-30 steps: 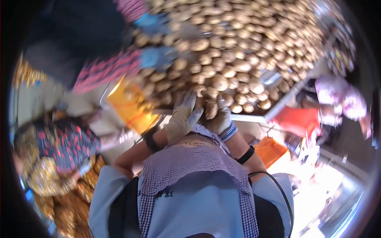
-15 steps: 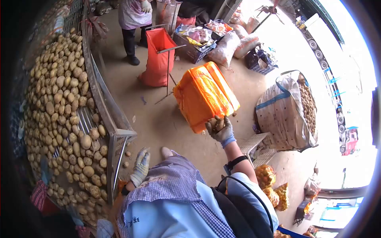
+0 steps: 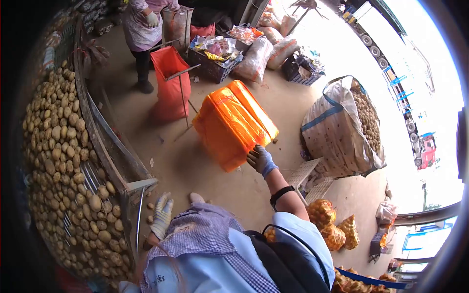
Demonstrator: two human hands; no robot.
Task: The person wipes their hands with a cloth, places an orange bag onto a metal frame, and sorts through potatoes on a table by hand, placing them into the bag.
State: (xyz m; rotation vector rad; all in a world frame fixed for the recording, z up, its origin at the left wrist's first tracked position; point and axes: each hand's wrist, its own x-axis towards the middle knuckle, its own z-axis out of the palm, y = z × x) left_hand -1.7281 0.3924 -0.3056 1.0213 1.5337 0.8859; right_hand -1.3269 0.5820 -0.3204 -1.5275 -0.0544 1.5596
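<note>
A boxy orange plastic bag [image 3: 237,124] stands on the floor in front of me. My right hand [image 3: 261,160], in a soiled glove with a bluish cuff, is at the bag's near right corner. Its fingers are stretched apart over the orange plastic, and no potato shows in them. Beside my apron, my gloved left hand [image 3: 161,215] hangs with fingers extended and nothing in it. Left of that hand, loose potatoes [image 3: 63,141] cover a metal-framed sorting table [image 3: 100,129].
A person [image 3: 146,24] stands beyond a red sack on a stand [image 3: 168,83]. Filled crates [image 3: 215,66] and pale sacks [image 3: 254,58] line the back. To the right are a large white potato sack [image 3: 325,132], a pale plastic crate [image 3: 305,178] and net bags [image 3: 321,212].
The potatoes seen in my right hand are gone from it, and its fingers have spread. The view has shifted, moving the surroundings leftward. My left hand stays low at my side.
</note>
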